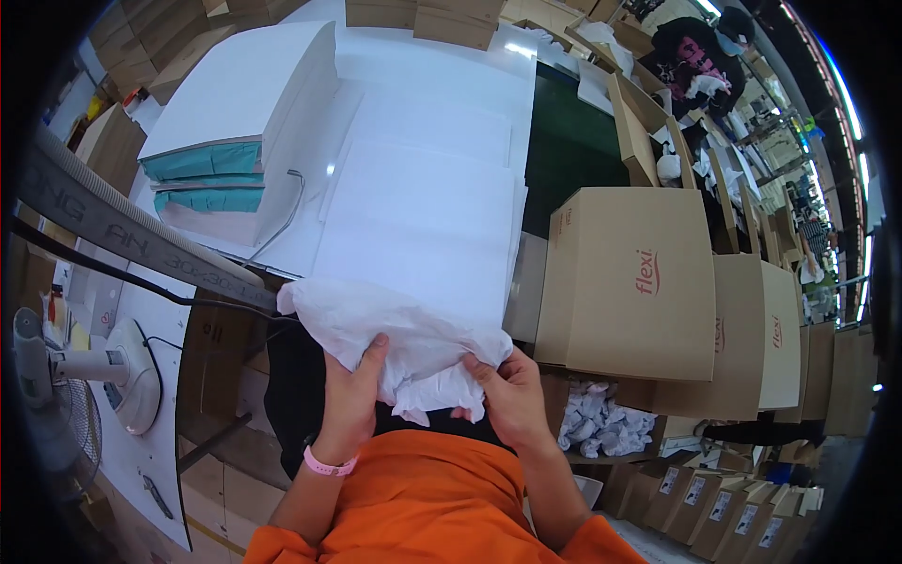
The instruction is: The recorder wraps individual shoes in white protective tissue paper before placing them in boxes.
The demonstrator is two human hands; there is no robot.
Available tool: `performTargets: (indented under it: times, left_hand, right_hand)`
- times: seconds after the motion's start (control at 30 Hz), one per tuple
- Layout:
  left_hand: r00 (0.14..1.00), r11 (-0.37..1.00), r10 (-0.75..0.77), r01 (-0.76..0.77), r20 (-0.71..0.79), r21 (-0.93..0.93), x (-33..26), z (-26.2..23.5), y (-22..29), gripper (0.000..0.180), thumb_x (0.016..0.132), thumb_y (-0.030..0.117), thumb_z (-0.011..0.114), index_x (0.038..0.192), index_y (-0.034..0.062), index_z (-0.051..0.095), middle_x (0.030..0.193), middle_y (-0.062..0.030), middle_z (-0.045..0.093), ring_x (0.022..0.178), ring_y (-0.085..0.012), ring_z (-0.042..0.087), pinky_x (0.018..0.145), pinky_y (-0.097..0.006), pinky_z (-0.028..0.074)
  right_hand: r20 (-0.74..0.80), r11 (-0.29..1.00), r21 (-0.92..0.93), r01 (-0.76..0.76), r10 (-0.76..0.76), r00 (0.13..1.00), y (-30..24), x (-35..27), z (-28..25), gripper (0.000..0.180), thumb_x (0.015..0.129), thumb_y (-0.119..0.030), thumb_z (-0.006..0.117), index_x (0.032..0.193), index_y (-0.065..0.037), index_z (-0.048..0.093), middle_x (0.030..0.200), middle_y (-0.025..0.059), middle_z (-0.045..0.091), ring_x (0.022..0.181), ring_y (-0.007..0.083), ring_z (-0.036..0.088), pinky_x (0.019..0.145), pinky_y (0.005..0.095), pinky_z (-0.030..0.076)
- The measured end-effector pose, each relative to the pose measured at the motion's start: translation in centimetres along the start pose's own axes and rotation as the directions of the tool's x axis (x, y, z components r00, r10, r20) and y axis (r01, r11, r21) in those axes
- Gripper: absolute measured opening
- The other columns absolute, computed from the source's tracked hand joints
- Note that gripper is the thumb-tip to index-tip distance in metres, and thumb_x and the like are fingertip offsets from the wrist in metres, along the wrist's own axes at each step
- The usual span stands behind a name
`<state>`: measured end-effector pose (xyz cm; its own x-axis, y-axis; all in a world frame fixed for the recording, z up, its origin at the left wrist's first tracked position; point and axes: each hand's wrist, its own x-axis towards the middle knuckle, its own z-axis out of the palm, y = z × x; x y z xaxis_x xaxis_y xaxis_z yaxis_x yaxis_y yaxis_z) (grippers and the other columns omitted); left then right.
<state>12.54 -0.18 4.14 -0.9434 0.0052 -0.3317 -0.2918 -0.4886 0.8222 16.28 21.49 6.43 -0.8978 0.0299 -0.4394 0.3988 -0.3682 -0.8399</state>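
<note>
A crumpled wad of white tissue paper is held in front of my chest, over the near edge of a white table. My left hand grips the paper from the lower left, thumb up against it, a pink band on the wrist. My right hand pinches the paper's right end. Flat sheets of white paper lie stacked on the table just beyond the wad.
Closed brown cardboard boxes stand in a row at my right, with crumpled white paper balls in a bin below them. White stacked boxes with teal fronts sit at left. A fan stands lower left. Another person works far back right.
</note>
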Motion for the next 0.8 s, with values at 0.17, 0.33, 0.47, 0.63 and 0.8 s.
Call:
performTargets:
  times: [0.17, 0.33, 0.47, 0.63, 0.8]
  left_hand:
    - [0.984, 0.972, -0.06, 0.019, 0.169, 0.235, 0.4, -1.8, 1.9, 0.072, 0.111, 0.029, 0.075, 0.166, 0.0019, 0.039, 0.159, -0.0105, 0.057, 0.142, -0.0234, 0.056, 0.121, -0.04, 0.046]
    - [0.892, 0.926, -0.344, 0.373, 0.295, -0.049, 0.1, -2.6, 3.3, 0.075, 0.11, 0.04, 0.073, 0.166, 0.0022, 0.04, 0.157, -0.0108, 0.06, 0.142, -0.0243, 0.06, 0.119, -0.041, 0.049]
    - [0.893, 0.927, -0.312, 0.361, 0.323, -0.101, 0.1, -2.7, 3.3, 0.078, 0.106, 0.035, 0.077, 0.166, 0.0023, 0.04, 0.156, -0.0121, 0.061, 0.142, -0.0256, 0.061, 0.117, -0.043, 0.052]
    - [0.868, 0.934, -0.329, 0.358, 0.371, -0.009, 1.3, -1.0, 5.3, 0.089, 0.095, 0.019, 0.089, 0.166, 0.0012, 0.038, 0.154, -0.0131, 0.061, 0.14, -0.0272, 0.062, 0.115, -0.043, 0.053]
    - [0.934, 0.804, 0.151, -0.306, 0.323, 0.51, 2.7, 3.1, 6.9, 0.093, 0.083, 0.008, 0.095, 0.164, 0.0084, 0.048, 0.146, -0.0146, 0.062, 0.133, -0.0288, 0.064, 0.112, -0.04, 0.054]
  right_hand:
    - [0.013, 0.98, -0.198, 0.022, -0.02, 1.0, -1.3, 0.3, -2.4, 0.033, 0.106, -0.01, 0.079, 0.136, 0.002, 0.073, 0.119, 0.0047, 0.081, 0.105, 0.0117, 0.073, 0.096, 0.0297, 0.059]
    - [0.044, 0.976, -0.21, -0.065, 0.076, 0.996, -3.4, 0.1, -4.9, 0.041, 0.099, -0.01, 0.087, 0.136, 0.001, 0.072, 0.118, 0.0047, 0.081, 0.104, 0.0114, 0.075, 0.093, 0.0301, 0.062]
    - [0.137, 0.949, -0.286, -0.13, 0.175, 0.975, -2.7, 0.2, -6.2, 0.044, 0.101, -0.011, 0.085, 0.142, 0.0, 0.071, 0.121, 0.0039, 0.081, 0.107, 0.0106, 0.074, 0.096, 0.0305, 0.061]
    - [0.095, 0.947, -0.287, -0.142, 0.176, 0.98, 0.7, 1.6, -6.7, 0.043, 0.102, -0.01, 0.084, 0.141, 0.0, 0.07, 0.118, 0.0047, 0.081, 0.104, 0.0104, 0.075, 0.094, 0.03, 0.061]
    - [0.098, 0.908, -0.418, -0.04, 0.089, 0.991, 2.3, 2.7, -6.4, 0.063, 0.105, -0.01, 0.079, 0.161, 0.0, 0.051, 0.13, 0.0135, 0.076, 0.108, 0.0181, 0.074, 0.095, 0.0337, 0.06]
